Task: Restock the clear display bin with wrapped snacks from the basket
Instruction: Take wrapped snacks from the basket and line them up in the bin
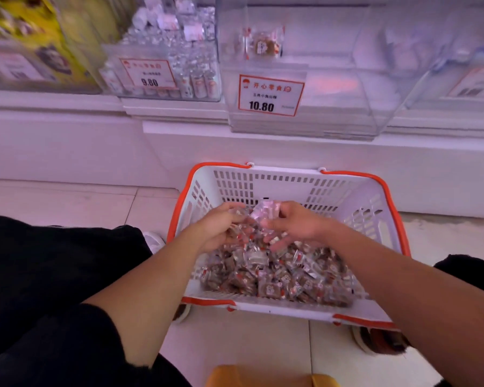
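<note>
A white basket (355, 202) with orange rim and handles stands on the floor below the shelf. It holds a heap of small wrapped snacks (274, 275) in clear wrappers with brown contents. My left hand (218, 227) and my right hand (296, 224) are together above the heap, fingers curled round a bunch of wrapped snacks (259, 216) held between them. The clear display bin (333, 79) sits on the shelf above, with a 10.80 price label (270, 94) on its front. One or two wrapped snacks (266, 46) lie inside it near the back.
To the left of the bin stands another clear bin (165, 65) full of white wrapped sweets, priced 9.80. Yellow packages (34, 37) fill the far left. More clear bins (458, 65) stand on the right. The white shelf base (235, 152) rises behind the basket. Tiled floor surrounds it.
</note>
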Action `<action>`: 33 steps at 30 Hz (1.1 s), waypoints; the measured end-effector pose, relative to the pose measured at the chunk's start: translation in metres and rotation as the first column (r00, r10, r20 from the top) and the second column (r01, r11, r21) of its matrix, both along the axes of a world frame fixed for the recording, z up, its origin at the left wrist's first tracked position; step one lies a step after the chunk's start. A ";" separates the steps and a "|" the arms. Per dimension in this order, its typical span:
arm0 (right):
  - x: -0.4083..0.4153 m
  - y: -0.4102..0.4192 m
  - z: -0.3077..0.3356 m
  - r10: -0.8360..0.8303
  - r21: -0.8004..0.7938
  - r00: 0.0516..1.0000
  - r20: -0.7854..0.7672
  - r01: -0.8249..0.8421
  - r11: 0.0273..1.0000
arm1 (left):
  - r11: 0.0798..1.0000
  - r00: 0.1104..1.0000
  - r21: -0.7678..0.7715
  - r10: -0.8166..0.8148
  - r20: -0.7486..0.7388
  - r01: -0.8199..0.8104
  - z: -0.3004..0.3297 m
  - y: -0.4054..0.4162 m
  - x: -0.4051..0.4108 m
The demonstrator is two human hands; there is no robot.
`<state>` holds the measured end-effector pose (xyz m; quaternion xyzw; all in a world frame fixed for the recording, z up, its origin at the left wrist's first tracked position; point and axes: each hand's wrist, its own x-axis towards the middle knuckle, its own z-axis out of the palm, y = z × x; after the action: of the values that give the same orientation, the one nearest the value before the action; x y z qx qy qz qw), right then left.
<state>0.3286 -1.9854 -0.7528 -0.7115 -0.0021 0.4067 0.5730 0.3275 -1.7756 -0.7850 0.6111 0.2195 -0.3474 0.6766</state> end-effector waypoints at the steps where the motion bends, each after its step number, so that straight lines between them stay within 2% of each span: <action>1: 0.003 -0.004 0.020 0.060 0.035 0.998 -0.023 -0.060 0.998 | 0.994 0.994 -0.026 -0.107 0.036 0.108 0.019 -0.003 0.010; 3: 0.009 -0.016 0.061 0.181 0.031 0.983 -0.002 -0.181 0.983 | 0.963 0.958 -0.033 -0.263 0.115 0.268 0.066 -0.005 0.033; 5: 0.011 -0.031 0.106 0.279 -0.043 0.955 0.101 -0.276 0.960 | 0.936 0.926 -0.021 -0.345 0.155 0.352 0.117 -0.001 0.048; 7: 0.007 -0.041 0.148 0.271 -0.102 0.928 0.255 -0.253 0.962 | 0.904 0.892 -0.007 -0.419 0.170 0.427 0.163 0.006 0.049; 10: -0.007 -0.042 0.193 0.041 0.001 0.898 0.439 -0.046 0.999 | 0.860 0.861 -0.136 -0.456 0.225 0.492 0.212 0.008 0.028; 14: -0.021 -0.027 0.214 -0.254 0.307 0.926 0.278 0.165 0.937 | 0.877 0.920 -0.347 -0.219 0.325 0.331 0.243 -0.013 0.000; 16: -0.020 -0.018 0.219 -0.347 0.362 0.911 0.224 0.253 0.897 | 0.863 0.916 -0.390 -0.176 0.362 0.320 0.251 -0.025 0.001; 20: -0.019 -0.013 0.226 -0.487 0.370 0.821 0.298 0.371 0.852 | 0.808 0.900 -0.467 -0.168 0.402 0.360 0.261 -0.030 0.005; 22: -0.022 -0.015 0.226 -0.475 0.354 0.806 0.353 0.355 0.865 | 0.823 0.886 -0.432 -0.172 0.430 0.369 0.257 -0.027 0.007; 28: -0.025 -0.018 0.222 -0.399 0.283 0.810 0.430 0.299 0.911 | 0.954 0.757 -0.083 -0.173 0.630 0.287 0.247 -0.033 0.011; 31: -0.025 -0.019 0.217 -0.426 0.346 0.842 0.330 0.312 0.885 | 0.971 0.653 0.024 -0.178 0.736 0.238 0.248 -0.037 0.010; 33: -0.025 -0.019 0.214 -0.444 0.448 0.881 0.163 0.335 0.829 | 0.978 0.594 0.039 -0.156 0.789 0.205 0.250 -0.039 0.010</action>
<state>0.3036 -2.0041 -0.5387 -0.6085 -0.0154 0.1736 0.7742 0.3370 -1.8148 -0.5349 0.7013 -0.1725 -0.1164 0.6818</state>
